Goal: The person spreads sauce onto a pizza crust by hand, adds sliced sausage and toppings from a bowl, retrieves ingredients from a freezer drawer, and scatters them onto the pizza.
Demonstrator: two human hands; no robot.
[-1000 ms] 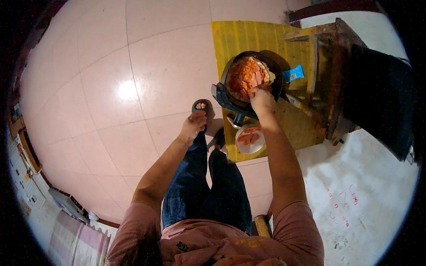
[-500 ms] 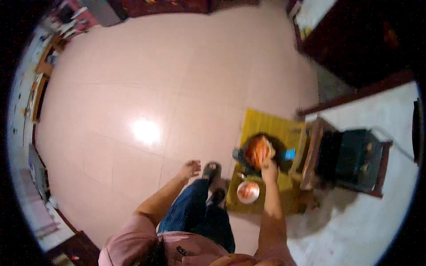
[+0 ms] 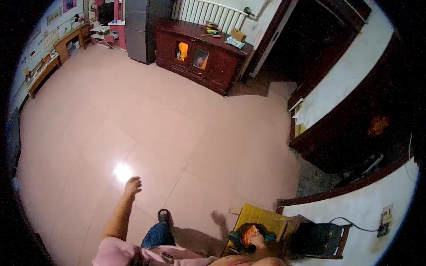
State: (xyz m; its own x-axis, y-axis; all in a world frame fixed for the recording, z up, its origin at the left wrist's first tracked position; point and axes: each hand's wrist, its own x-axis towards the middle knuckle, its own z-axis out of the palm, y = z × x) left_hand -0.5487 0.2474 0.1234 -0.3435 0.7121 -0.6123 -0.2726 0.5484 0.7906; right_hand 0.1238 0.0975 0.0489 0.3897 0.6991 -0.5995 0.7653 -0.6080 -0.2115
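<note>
My left hand [image 3: 133, 185] is held out over the pink tiled floor, its fingers a little apart and nothing in it. At the lower right, my right hand [image 3: 258, 240] is over a dark round pan [image 3: 262, 228] with orange-red food [image 3: 250, 233]. Its fingers are bent together at the food; what they hold is too small to make out. The pan stands on a yellow slatted table [image 3: 250, 212].
A black chair [image 3: 317, 239] stands right of the table, beside the white wall. My sandalled foot [image 3: 163, 216] is on the floor. Farther off are a dark red cabinet [image 3: 195, 55], a grey fridge [image 3: 136, 29] and a dark doorway [image 3: 295, 48].
The view has tilted up, showing the cabinet and fridge; the table sits lower in it. My left hand has moved out from my body. The white bowl is no longer visible.
</note>
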